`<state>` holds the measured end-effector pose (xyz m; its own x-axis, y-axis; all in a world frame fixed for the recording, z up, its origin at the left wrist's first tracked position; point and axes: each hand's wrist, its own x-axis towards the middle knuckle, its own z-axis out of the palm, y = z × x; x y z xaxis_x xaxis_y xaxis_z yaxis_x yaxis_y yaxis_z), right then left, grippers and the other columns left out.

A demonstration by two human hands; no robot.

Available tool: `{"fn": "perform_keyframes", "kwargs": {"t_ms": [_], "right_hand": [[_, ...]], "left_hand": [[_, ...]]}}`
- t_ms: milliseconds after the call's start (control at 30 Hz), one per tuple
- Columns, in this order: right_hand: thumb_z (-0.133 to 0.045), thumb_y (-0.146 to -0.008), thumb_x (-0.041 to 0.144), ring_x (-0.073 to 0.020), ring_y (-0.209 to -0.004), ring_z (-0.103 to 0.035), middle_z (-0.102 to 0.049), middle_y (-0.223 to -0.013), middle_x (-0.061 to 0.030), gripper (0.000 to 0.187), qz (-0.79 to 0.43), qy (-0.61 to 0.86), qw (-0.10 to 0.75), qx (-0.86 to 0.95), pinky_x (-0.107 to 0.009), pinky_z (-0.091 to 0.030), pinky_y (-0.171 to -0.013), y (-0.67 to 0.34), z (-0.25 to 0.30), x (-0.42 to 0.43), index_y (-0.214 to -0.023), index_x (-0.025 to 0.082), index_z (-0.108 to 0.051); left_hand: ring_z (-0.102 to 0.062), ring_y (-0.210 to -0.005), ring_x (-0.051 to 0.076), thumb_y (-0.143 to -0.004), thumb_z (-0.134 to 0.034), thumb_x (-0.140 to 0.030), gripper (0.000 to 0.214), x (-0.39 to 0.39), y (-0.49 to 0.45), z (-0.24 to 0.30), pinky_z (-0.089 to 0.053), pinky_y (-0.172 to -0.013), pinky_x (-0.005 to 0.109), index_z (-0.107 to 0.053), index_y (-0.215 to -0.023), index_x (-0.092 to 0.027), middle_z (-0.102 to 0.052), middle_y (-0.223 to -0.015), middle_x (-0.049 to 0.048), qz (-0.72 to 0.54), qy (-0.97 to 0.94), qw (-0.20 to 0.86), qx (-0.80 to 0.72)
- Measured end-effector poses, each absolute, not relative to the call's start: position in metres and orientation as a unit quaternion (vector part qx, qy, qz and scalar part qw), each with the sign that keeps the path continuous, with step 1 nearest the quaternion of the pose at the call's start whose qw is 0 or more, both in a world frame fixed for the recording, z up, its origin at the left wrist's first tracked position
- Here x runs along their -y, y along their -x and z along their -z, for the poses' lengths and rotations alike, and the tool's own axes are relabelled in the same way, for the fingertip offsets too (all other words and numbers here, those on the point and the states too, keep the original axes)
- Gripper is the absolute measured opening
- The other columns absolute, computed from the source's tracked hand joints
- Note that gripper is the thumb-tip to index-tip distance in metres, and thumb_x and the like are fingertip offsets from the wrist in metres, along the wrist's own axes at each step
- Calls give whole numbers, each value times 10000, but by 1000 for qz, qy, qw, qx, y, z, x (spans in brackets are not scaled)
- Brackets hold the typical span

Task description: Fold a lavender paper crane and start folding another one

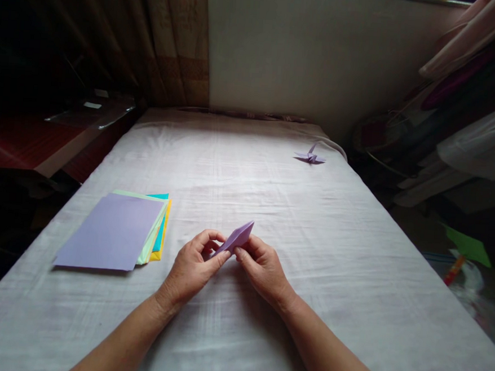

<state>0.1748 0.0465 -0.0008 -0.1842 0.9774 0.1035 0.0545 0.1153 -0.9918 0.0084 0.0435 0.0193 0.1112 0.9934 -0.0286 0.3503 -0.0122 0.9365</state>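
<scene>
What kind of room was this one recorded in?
Probably a bedroom or similar room at home: a long brown curtain beside a plain wall, clothes hanging at the right, and a pale sheet over what may be a bed.

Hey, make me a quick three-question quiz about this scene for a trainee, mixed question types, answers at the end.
1. True or false: the left hand and the right hand both hold the folded purple paper.
2. What colour is the top sheet of the paper stack? A) yellow B) purple C) red
3. Fill in: the purple paper bird rests near the far ____ corner of the white cloth.

Key: 1. True; 2. B; 3. right
</scene>
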Motion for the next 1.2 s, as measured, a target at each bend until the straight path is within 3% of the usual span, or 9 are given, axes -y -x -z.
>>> {"fn": "perform_keyframes", "kwargs": {"t_ms": [267, 433, 633, 900, 1200], "right_hand": [[-553, -872, 265, -171, -809, -660, -720, -891, -23, 178, -473, 451, 467, 595, -274, -519, -762, -175, 4, -46, -965, 196, -689], [-581, -889, 294, -175, -818, -666, -722, -894, -26, 260, -449, 467, 475, 595, -277, -527, -771, -176, 8, -45, -1120, 210, -665], [-587, -897, 289, -133, -653, -607, -715, -817, -12, 281, -370, 494, 475, 627, -248, -494, -638, -178, 5, -44, -1154, 212, -669], [-557, -909, 255, -149, -712, -630, -731, -901, -32, 280, -334, 493, 468, 653, -265, -496, -677, -179, 7, -44, -1169, 224, -657], [-554, -897, 264, -128, -650, -607, -706, -802, -9, 289, -347, 489, 472, 647, -236, -495, -631, -178, 0, -44, -1159, 203, -660]], "left_hand": [[-615, -740, 131, -834, -659, -306, 131, -43, -5, -14, -498, -698, 241, -679, -949, -247, -676, -903, -4, -382, -688, 298, -540], [-624, -776, 149, -857, -650, -329, 167, -44, -4, -11, -507, -716, 252, -702, -999, -260, -711, -931, 7, -379, -706, 280, -528], [-627, -786, 163, -844, -656, -381, 208, -42, -5, -11, -514, -695, 251, -728, -1004, -269, -725, -965, 18, -371, -676, 324, -548], [-605, -707, 147, -803, -668, -418, 265, -44, -5, -15, -498, -640, 238, -730, -973, -224, -696, -861, 25, -363, -622, 411, -559], [-574, -714, 142, -769, -677, -414, 292, -46, -4, -20, -468, -661, 249, -701, -956, -190, -671, -837, 25, -357, -586, 475, -551]]}}
